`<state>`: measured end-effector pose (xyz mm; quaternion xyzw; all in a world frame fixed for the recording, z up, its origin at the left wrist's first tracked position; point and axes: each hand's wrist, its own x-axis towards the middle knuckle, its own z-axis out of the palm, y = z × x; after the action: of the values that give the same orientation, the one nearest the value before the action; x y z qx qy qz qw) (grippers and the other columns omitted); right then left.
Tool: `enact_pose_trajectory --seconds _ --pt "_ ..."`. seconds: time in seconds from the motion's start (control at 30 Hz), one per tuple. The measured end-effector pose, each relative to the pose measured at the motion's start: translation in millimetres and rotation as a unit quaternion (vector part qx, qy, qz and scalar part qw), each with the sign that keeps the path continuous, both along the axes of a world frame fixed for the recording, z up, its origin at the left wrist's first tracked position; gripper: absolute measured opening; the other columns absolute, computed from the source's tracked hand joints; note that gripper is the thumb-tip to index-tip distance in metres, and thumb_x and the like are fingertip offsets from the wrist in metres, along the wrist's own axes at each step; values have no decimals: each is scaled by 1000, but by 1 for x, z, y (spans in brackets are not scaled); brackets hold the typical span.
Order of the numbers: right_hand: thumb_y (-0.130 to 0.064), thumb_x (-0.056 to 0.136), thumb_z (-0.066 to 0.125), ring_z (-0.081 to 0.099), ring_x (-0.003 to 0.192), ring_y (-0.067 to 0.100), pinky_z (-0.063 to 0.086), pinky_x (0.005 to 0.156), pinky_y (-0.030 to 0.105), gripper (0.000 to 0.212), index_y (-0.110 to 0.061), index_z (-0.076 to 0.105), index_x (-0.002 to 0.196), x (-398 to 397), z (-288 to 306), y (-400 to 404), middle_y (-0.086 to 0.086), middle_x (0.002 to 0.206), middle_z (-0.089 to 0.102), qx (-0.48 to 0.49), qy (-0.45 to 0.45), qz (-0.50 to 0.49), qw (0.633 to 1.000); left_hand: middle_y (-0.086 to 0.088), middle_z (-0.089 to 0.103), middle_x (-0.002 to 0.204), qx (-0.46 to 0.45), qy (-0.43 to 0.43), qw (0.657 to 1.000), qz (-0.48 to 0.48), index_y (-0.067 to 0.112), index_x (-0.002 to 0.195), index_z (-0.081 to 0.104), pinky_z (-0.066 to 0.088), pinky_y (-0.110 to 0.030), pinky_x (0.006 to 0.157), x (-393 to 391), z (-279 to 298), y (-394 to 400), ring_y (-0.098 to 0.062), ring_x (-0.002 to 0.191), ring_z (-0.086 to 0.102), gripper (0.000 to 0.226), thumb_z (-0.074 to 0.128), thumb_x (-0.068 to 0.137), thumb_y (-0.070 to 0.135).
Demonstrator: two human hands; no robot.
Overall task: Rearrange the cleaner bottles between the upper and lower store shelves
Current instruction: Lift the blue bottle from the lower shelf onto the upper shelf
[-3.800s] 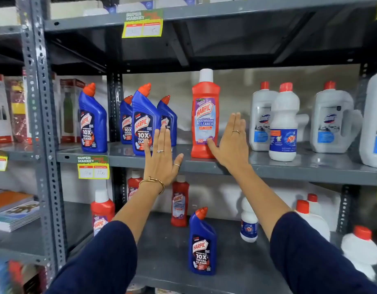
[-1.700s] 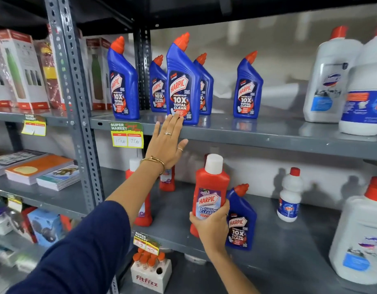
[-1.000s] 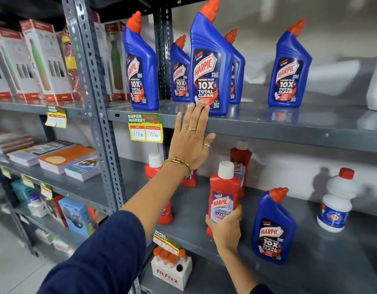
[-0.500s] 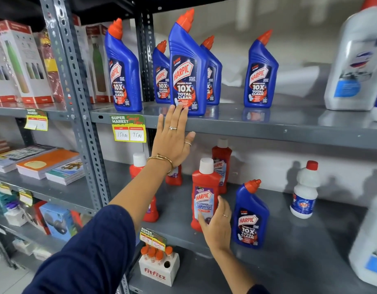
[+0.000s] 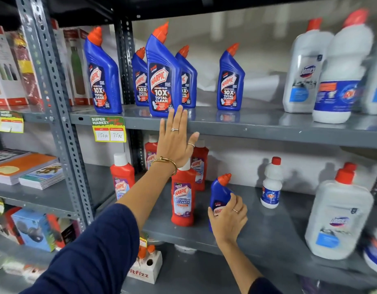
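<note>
Across the frame's middle, the grey upper shelf (image 5: 257, 128) carries five blue bottles (image 5: 164, 77) and white jugs (image 5: 304, 71). The lower shelf (image 5: 278, 230) below holds red bottles (image 5: 183, 200), one blue bottle (image 5: 220, 194), white bottles (image 5: 271, 185).

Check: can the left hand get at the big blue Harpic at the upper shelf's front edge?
Probably yes. The left hand is open and empty, fingertips right beneath the big blue Harpic, with nothing between.

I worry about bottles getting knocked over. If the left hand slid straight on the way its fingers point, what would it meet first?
Probably the big blue Harpic bottle at the upper shelf edge; the left hand points up at its base, fingertips overlapping it, though depth is unclear.
</note>
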<state>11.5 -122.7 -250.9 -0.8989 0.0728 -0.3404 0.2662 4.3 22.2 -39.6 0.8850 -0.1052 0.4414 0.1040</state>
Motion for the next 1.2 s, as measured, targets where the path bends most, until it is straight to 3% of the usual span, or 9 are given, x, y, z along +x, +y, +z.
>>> enact_pose_trajectory --seconds 0.3,0.6,0.87,1.2 --pt "-46 59 81 40 121 39 49 82 53 104 -10 22 137 11 -2 -1 20 142 31 84 87 12 993 -9 8 155 -2 27 1000 -14 10 142 4 -6 -38 113 0 -1 -14 -24 142 -3 63 31 93 40" --pt "-36 59 83 47 112 40 53 81 50 100 -8 24 135 12 0 -2 22 137 34 122 84 32 988 -8 9 155 12 33 999 -9 11 142 4 -5 -40 113 5 -2 -9 -24 142 -3 63 32 93 39" --pt "-39 54 83 49 111 35 56 75 50 100 -11 28 133 -13 10 -16 17 135 37 124 37 36 991 -10 8 154 -6 33 999 -10 11 142 2 -4 -42 114 2 -2 -14 -25 142 -4 65 33 92 39" --pt "-44 53 82 49 113 34 53 74 49 101 -19 24 131 -51 106 -37 13 134 39 111 -99 54 987 -11 6 155 -45 60 997 -30 9 142 3 -1 -43 114 -9 2 -21 -26 142 -5 61 32 94 35"
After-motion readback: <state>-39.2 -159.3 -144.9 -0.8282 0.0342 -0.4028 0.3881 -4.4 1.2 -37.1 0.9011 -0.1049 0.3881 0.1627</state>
